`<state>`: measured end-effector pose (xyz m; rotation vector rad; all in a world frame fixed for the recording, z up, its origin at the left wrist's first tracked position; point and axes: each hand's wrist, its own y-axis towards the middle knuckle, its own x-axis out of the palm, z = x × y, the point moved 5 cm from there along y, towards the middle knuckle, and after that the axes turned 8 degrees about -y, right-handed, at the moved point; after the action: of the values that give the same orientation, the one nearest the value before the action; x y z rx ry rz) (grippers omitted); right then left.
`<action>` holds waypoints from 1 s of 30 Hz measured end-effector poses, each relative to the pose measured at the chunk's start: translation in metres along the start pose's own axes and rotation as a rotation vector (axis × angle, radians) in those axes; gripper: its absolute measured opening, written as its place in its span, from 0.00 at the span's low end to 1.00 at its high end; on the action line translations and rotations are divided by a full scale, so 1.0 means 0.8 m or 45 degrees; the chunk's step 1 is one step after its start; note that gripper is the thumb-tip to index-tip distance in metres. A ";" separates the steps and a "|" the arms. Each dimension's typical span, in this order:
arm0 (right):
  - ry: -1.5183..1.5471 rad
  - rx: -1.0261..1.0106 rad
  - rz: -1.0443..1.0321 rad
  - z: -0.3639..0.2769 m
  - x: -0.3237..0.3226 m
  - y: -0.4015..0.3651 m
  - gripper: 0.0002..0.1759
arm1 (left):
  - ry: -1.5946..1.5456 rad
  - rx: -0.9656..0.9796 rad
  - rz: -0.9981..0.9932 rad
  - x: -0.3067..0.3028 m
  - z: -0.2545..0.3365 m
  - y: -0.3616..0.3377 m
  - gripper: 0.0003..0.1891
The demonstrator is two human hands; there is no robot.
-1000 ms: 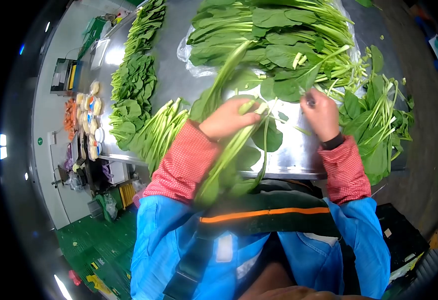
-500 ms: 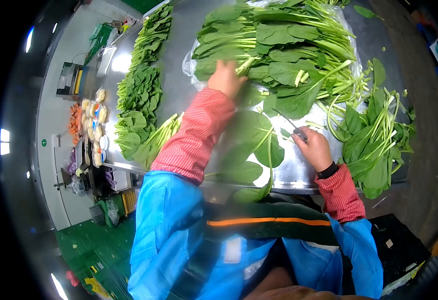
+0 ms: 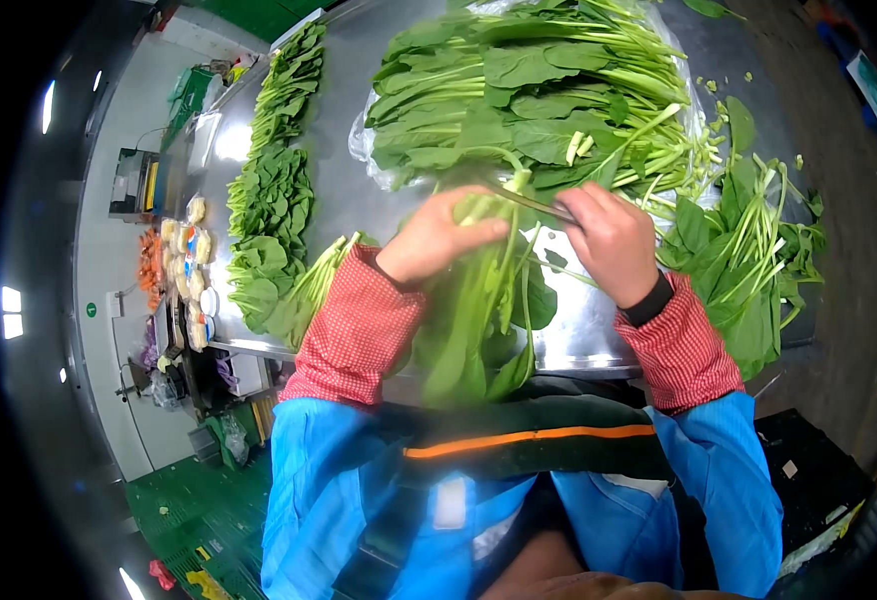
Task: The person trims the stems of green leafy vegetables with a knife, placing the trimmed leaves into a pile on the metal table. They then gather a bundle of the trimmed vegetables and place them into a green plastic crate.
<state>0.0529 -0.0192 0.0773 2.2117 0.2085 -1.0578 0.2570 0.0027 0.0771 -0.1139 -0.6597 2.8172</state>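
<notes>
My left hand [image 3: 434,237] is wrapped round the stems of a leafy green plant [image 3: 469,325], whose broad leaves hang down toward my apron, partly blurred. The pale cut end of the stems sticks up above my fingers. In my right hand [image 3: 614,242] is a small knife [image 3: 532,202], its thin blade pointing left and lying against or just beside the stems near that end. The blade's exact contact cannot be made out. Just beyond both hands spreads a large pile of leafy greens [image 3: 549,70] on clear plastic.
A long row of trimmed greens [image 3: 284,180] runs along the left of the metal table [image 3: 344,130]. To the right lies a heap of loose leaves and stems [image 3: 734,255]. Wrapped pale packs [image 3: 197,245] stand at the table's far left. A black crate [image 3: 809,480] is on the floor at right.
My left hand has drawn greens from the pile toward me, and they now hang from it. My right hand has risen leftward, bringing the knife to the stems.
</notes>
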 end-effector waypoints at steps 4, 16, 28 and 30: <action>-0.030 0.003 -0.160 0.039 0.041 -0.012 0.06 | -0.240 0.054 -0.013 0.020 -0.011 -0.010 0.25; 1.137 0.579 -0.439 0.028 0.030 -0.020 0.12 | 0.273 0.260 0.175 0.028 -0.039 0.025 0.18; 1.225 0.684 -0.337 -0.017 0.043 0.006 0.12 | -0.179 0.188 -0.110 0.026 -0.025 -0.002 0.28; 1.276 0.702 -0.331 -0.008 0.059 0.007 0.12 | -0.118 0.173 0.010 0.002 -0.015 -0.028 0.25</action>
<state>0.0902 -0.0256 0.0483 3.1200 0.7141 0.0048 0.2620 0.0278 0.0764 0.0390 -0.4862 2.8787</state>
